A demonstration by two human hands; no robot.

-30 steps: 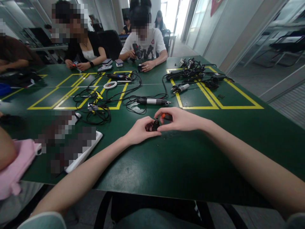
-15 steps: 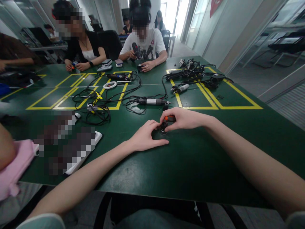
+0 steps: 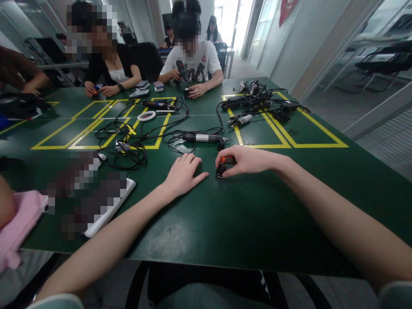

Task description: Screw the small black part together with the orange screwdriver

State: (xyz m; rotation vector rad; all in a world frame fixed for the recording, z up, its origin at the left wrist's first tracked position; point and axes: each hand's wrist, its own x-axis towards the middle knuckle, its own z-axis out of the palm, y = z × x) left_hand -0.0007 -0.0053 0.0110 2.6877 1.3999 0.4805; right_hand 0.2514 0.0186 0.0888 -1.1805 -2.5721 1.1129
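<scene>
My right hand (image 3: 246, 158) curls its thumb and fingers around a small black cylindrical piece (image 3: 220, 171) with a shiny round rim at its base, standing on the green table (image 3: 199, 227). An orange-and-black part (image 3: 228, 159) shows inside the curve of the fingers; whether it joins the black piece I cannot tell. My left hand (image 3: 182, 175) lies on the table to the left, palm down, fingers and thumb apart, holding nothing. Just behind my right hand stands a small black knob-like piece (image 3: 221, 145). A black-and-silver pen-shaped electric tool (image 3: 201, 137) lies beyond it.
Black cables (image 3: 128, 156) coil at left, near two blurred white-edged devices (image 3: 111, 208). A white ring (image 3: 146, 116), another corded tool (image 3: 243, 120) and a cable heap (image 3: 257, 96) lie farther back. Across the table, a person (image 3: 193, 62) holds a handheld power tool (image 3: 182, 69).
My left hand has drawn away to the left from the black piece and my right hand, its fingers spreading. My right hand stays in place around the piece.
</scene>
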